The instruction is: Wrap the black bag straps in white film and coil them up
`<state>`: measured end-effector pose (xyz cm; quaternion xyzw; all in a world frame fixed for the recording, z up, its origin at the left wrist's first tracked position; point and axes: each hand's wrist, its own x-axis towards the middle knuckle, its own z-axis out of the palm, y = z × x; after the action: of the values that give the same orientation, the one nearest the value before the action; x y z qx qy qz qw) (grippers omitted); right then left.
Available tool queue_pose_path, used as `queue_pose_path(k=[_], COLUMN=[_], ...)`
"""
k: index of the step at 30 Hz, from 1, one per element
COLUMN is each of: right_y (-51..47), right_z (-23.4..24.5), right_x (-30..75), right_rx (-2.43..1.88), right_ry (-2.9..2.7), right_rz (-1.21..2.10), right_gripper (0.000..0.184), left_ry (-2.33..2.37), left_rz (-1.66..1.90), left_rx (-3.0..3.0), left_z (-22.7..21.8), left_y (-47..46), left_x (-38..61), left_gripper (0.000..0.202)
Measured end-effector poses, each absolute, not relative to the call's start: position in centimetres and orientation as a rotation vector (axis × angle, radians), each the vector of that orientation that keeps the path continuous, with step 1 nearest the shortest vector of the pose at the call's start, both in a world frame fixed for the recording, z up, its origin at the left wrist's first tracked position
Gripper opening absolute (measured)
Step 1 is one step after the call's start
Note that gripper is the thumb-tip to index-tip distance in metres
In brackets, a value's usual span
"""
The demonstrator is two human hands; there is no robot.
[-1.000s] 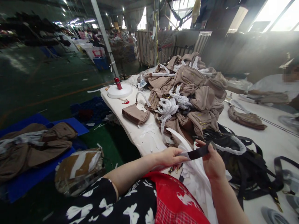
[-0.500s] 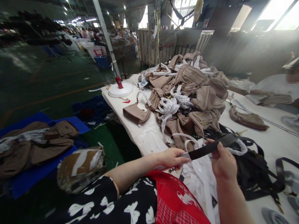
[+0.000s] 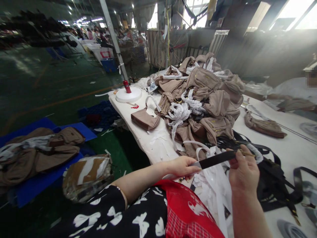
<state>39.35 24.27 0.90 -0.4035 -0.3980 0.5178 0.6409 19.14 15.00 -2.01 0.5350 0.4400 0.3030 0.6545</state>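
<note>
A black strap is stretched between my two hands above the table. My left hand is closed on its left end, where a pale, whitish strip shows against the black. My right hand pinches the other end, with a gold-coloured metal clasp at the fingertips. Beneath the strap lie loose white strips. Beyond my hands rises a heap of taupe bags with white-wrapped straps. More black straps lie in a tangle to the right of my right hand.
The white table carries a small brown bag and a white disc with a red can-like object. A taupe pouch lies at right, near another person. Left on the floor are bags on blue sheeting and a plastic-wrapped bundle.
My right hand has slid rightward along the strap to its end, and the gold clasp is now at its fingertips. My left hand has stayed almost in place.
</note>
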Motion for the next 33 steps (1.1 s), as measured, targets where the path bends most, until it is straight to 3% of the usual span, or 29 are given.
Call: queue_pose_path(k=[5, 16, 18, 22, 24, 33], right_y=[24.1, 20.6, 20.9, 20.9, 20.2, 17.1], right_z=[1.7, -1.1, -0.7, -0.3, -0.8, -3.7], right_x=[39.8, 36.7, 37.2, 37.7, 37.4, 34.3], right_rx=[-0.958, -0.926, -0.875, -0.732, -0.724, -0.837], right_ry=[-1.074, -1.582, -1.612, -1.625, -1.677, -1.969], right_rz=[1.106, 1.237, 1.32, 1.614, 1.691, 1.783], right_gripper=[0.033, 0.029, 0.034, 0.068, 0.07, 0.037], left_ry=[0.991, 0.942, 0.925, 0.847, 0.834, 0.514], left_rz=[0.667, 0.856, 0.927, 1.03, 1.046, 1.148], left_rx=[1.207, 1.211, 1.152, 1.145, 1.176, 0.928], left_z=[-2.2, -0.6, -0.5, 0.1, 0.6, 4.3], left_y=[15.1, 16.2, 16.1, 16.1, 16.2, 15.7], left_x=[19.2, 20.2, 19.9, 19.1, 18.8, 17.0], left_gripper=[0.05, 0.055, 0.054, 0.061, 0.062, 0.063])
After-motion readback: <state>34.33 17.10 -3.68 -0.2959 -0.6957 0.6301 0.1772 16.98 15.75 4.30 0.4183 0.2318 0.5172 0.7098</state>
